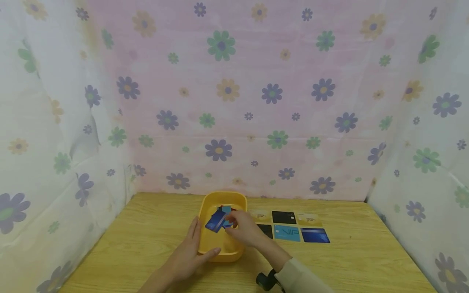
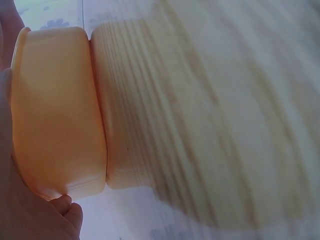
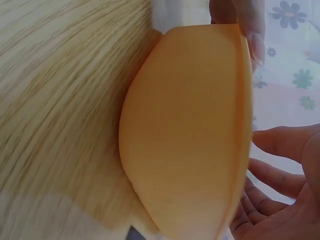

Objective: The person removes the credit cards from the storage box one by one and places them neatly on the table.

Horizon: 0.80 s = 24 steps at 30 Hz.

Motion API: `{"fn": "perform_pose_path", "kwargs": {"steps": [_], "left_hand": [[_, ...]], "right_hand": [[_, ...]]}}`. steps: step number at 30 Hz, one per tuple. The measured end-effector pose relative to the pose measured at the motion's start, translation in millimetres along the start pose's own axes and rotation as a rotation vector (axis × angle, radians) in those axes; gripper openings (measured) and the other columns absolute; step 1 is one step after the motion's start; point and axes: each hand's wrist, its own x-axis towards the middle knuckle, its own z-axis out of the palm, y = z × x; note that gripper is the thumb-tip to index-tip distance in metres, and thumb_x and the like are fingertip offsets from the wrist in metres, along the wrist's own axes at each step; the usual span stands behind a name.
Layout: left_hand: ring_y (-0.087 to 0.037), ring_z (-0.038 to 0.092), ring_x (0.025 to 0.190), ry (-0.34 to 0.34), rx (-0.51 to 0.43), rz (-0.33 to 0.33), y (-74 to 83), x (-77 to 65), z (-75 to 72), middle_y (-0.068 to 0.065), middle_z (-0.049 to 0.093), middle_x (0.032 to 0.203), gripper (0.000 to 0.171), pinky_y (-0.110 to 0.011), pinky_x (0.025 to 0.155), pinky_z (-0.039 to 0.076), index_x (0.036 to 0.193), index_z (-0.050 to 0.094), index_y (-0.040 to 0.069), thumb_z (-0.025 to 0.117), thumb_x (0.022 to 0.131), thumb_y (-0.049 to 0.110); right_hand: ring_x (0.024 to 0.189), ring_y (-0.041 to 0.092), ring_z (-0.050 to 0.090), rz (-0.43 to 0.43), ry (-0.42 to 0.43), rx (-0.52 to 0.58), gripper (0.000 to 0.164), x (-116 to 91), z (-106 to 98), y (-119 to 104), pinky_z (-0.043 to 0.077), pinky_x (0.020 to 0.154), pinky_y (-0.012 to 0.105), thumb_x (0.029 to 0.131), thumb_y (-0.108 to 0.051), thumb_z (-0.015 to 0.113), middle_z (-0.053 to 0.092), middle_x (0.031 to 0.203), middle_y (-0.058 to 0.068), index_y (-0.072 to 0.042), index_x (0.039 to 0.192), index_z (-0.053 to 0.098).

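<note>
A yellow plastic box [image 1: 220,257] stands on the table, several bank cards inside it. My left hand [image 1: 185,250] grips the box at its near left corner, fingers along the outer left side and thumb over the front rim. My right hand [image 1: 244,228] reaches over the right rim, fingertips at a dark blue card with a pale stripe [image 1: 214,221]. Light blue and red cards lie partly hidden around it. In the right wrist view the box wall [image 3: 185,130] hides the right fingertips, so I cannot tell whether they pinch a card.
Right of the box, cards lie in two rows: a black card [image 1: 283,217], a gold card [image 1: 309,219], a light blue card [image 1: 287,232] and a blue card [image 1: 315,235] among them. A black object [image 1: 266,280] is beside the right sleeve. Flowered curtains surround the wooden table [image 1: 351,260].
</note>
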Motion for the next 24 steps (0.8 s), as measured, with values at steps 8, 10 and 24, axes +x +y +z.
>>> {"fn": "perform_pose_path", "kwargs": {"steps": [8, 10, 24], "left_hand": [[-0.045, 0.037, 0.144, 0.004, 0.005, 0.021, -0.8, -0.6, 0.7, -0.020, -0.007, 0.170, 0.116, -0.058, 0.110, 0.042, 0.162, 0.003, -0.003, 0.057, 0.093, 0.072], [-0.046, 0.039, 0.143, 0.007, 0.002, 0.023, -0.5, 0.0, 0.7, -0.020, -0.006, 0.170, 0.116, -0.058, 0.109, 0.042, 0.162, 0.003, -0.003, 0.058, 0.092, 0.072], [-0.046, 0.040, 0.142, 0.005, 0.004, 0.018, -1.9, 1.3, 1.9, -0.021, -0.007, 0.170, 0.117, -0.059, 0.110, 0.041, 0.163, 0.002, -0.001, 0.057, 0.091, 0.073]], "right_hand": [[0.112, 0.041, 0.060, 0.089, 0.015, 0.071, 0.039, 17, 19, -3, 0.056, 0.090, 0.048, 0.091, -0.007, 0.075, 0.060, 0.124, 0.023, 0.005, 0.126, 0.063], [0.114, 0.040, 0.058, 0.120, 0.029, 0.080, 0.044, 22, 23, -4, 0.055, 0.091, 0.050, 0.091, -0.009, 0.076, 0.058, 0.126, 0.023, 0.005, 0.130, 0.061], [0.120, 0.042, 0.052, 0.271, 0.091, 0.050, 0.078, 45, 48, 4, 0.050, 0.097, 0.054, 0.088, -0.013, 0.079, 0.042, 0.144, 0.031, 0.010, 0.151, 0.038]]}}
